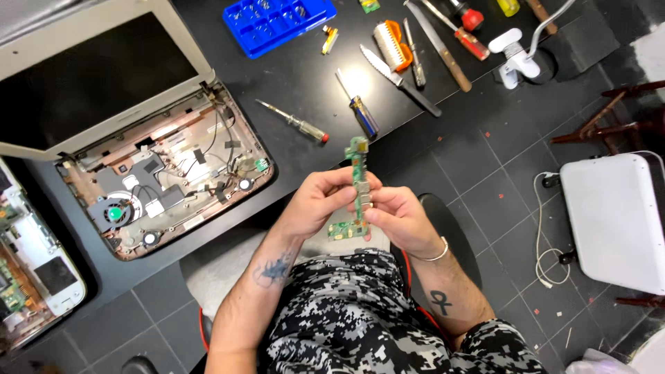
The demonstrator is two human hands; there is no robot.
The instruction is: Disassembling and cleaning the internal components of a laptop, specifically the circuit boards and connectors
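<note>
A long, narrow green circuit board [357, 166] stands upright between both hands, over my lap and in front of the black table edge. My left hand [320, 201] grips its middle from the left, thumb and fingers closed on it. From the right, my right hand [396, 216] pinches the lower part, where a small green piece [341, 230] sticks out to the left. An opened laptop base [170, 173] with its fan [115, 212] and wiring exposed lies on the table to the left, its screen [90, 76] tilted back.
On the black table [305, 76] lie a red-handled screwdriver [294, 123], a blue-handled screwdriver [359, 109], knives [398, 78], a brush [393, 43] and a blue parts tray [277, 21]. A white box [613, 218] with a cable sits on the tiled floor at right. Another dismantled device [28, 270] lies at far left.
</note>
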